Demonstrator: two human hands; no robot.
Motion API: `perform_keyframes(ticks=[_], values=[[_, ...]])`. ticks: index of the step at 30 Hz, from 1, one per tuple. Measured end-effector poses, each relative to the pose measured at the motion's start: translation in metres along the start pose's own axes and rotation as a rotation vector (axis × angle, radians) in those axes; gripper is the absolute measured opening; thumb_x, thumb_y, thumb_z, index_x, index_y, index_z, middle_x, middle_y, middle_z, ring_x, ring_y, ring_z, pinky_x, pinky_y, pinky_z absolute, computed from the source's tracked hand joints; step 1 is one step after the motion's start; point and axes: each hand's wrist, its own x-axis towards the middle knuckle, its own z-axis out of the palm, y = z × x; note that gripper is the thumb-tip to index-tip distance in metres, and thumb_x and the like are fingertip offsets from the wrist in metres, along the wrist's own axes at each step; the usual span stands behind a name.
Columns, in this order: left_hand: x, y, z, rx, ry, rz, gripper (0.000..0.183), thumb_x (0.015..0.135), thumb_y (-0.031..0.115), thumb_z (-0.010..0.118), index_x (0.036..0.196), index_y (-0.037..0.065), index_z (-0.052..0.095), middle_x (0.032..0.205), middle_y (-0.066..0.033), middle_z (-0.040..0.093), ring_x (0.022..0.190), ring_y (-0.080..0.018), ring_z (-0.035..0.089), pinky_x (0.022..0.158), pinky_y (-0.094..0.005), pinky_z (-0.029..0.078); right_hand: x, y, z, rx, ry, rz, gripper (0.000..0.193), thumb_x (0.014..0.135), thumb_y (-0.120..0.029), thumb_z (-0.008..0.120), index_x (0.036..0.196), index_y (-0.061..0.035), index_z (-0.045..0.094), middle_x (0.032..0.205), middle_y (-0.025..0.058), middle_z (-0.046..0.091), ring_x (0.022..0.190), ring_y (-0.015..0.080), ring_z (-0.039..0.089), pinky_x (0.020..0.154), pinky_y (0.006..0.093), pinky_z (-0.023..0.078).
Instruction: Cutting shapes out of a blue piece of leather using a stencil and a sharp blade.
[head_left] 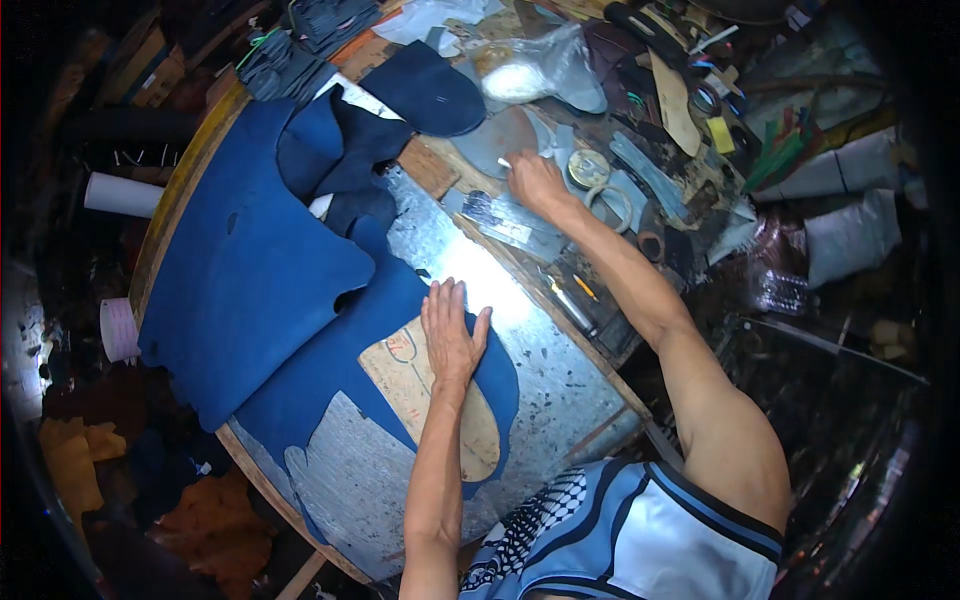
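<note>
My left hand lies flat with its fingers stretched out, pressing on a tan pattern board with one rounded end and markings on it. Under that board is a dark blue leather sheet, spread over a metal-topped table. My right hand reaches far across to the cluttered side, its fingers closed on a small white stick whose exact kind is unclear. Below this hand is a grey rounded piece, and close to its right stands a round tin.
A larger blue leather piece overlaps the sheet on the left. Along the table's right side lie a silver-handled tool, an orange pencil-like tool and a tape ring. A clear plastic bag sits at the back. Brown leather scraps lie lower left.
</note>
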Motion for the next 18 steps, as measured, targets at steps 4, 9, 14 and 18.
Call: perform_keyframes(ticks=[4,9,14,18], values=[[0.001,-0.001,0.001,0.040,0.008,0.011,0.056,0.090,0.030,0.069,0.134,0.000,0.053,0.143,-0.0202,0.049,0.139,-0.0400,0.038,0.116,-0.0523,0.027,-0.032,0.013,-0.001,-0.260,-0.011,-0.101,0.027,0.083,-0.004,0.056,0.106,-0.0013,0.069,0.108,0.0244,0.065,0.103,0.0413,0.063,0.086,0.0535,0.050],[0.005,0.001,0.003,0.053,0.010,0.010,0.053,0.091,0.029,0.069,0.133,0.000,0.054,0.143,-0.0201,0.049,0.139,-0.0403,0.038,0.116,-0.0524,0.027,-0.040,0.022,-0.002,-0.322,0.097,-0.130,0.026,0.082,-0.004,0.058,0.105,-0.0019,0.069,0.109,0.0214,0.065,0.109,0.0358,0.060,0.089,0.0507,0.045],[0.003,-0.003,-0.002,0.061,0.036,0.003,0.051,0.090,0.029,0.069,0.130,0.000,0.056,0.141,-0.0203,0.050,0.139,-0.0408,0.039,0.116,-0.0528,0.027,-0.056,0.001,-0.014,-0.345,0.193,-0.204,0.023,0.084,-0.005,0.058,0.104,-0.0019,0.069,0.104,0.0180,0.065,0.103,0.0342,0.061,0.086,0.0488,0.045],[-0.001,-0.004,-0.002,0.062,0.003,-0.014,0.054,0.090,0.035,0.068,0.131,0.002,0.057,0.143,-0.0191,0.049,0.141,-0.0384,0.035,0.117,-0.0520,0.025,-0.131,-0.054,-0.037,0.139,0.357,-0.481,0.007,0.085,-0.005,0.064,0.092,-0.0038,0.067,0.077,0.0105,0.058,0.077,0.0301,0.056,0.070,0.0441,0.040]])
